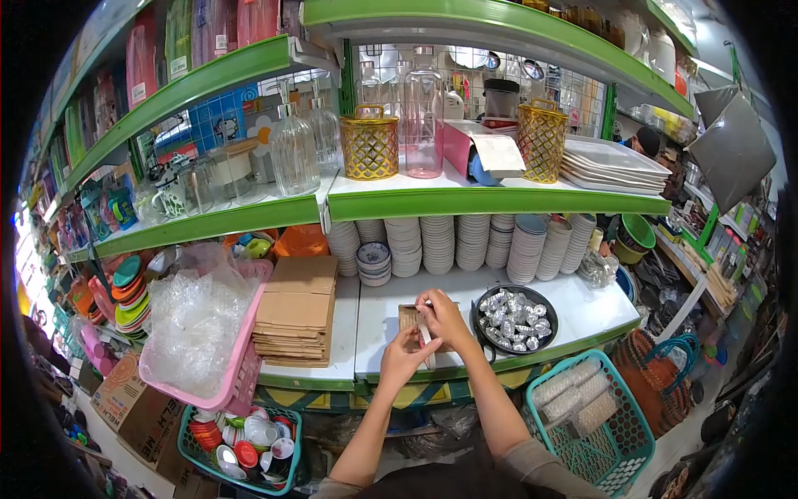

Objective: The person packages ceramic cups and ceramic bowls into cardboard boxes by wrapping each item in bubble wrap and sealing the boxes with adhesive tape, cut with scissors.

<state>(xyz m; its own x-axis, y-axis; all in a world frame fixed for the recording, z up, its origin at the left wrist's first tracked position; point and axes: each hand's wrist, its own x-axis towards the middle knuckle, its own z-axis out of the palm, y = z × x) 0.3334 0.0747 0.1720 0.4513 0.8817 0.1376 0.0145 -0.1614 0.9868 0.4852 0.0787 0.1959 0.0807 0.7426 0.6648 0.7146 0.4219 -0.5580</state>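
Note:
On the lower white shelf stands a small open cardboard box, partly hidden by my hands. My left hand is closed on a thin red and white item above the box's near side. My right hand is closed at the upper end of that item, its fingertips pinched together; a small dark bit shows there. Right of my hands sits a round black pan full of silver foil-like pieces. To the left lies a stack of flat brown cardboard.
Stacked white bowls line the shelf's back. A pink basket with bubble wrap stands at the left. Below are a teal basket of colourful items and another teal basket with wrapped rolls. The green shelf edge hangs above.

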